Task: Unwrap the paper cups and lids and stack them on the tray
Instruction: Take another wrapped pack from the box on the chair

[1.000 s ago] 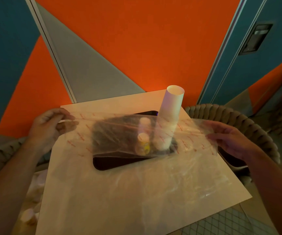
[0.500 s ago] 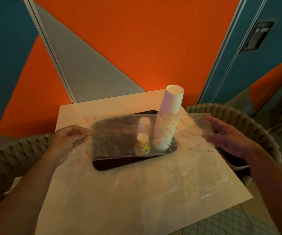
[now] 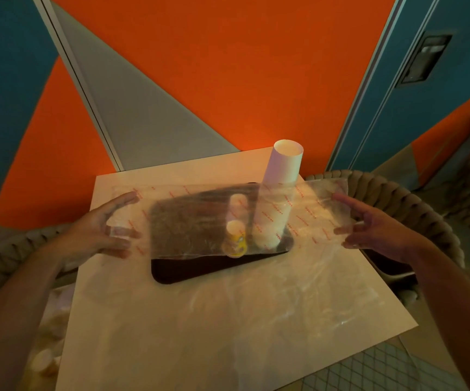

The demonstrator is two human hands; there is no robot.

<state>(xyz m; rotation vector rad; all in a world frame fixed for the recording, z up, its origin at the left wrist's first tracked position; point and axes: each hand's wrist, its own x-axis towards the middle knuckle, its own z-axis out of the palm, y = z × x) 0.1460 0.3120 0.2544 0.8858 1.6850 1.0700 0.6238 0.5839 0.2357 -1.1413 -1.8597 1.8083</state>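
Two hands stretch a clear plastic wrapper above a dark tray on a pale table. The left hand, at 9 o'clock, and the right hand, at 3 o'clock, each pinch one end. Its red print is too blurred to read. A tall stack of white paper cups stands on the tray, with a small yellow cup just beside it at 8 o'clock.

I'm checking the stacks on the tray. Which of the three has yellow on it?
The short stack nearest the person, left of the tall white stack. Its base is yellow; the tall one and the small one behind look plain white.
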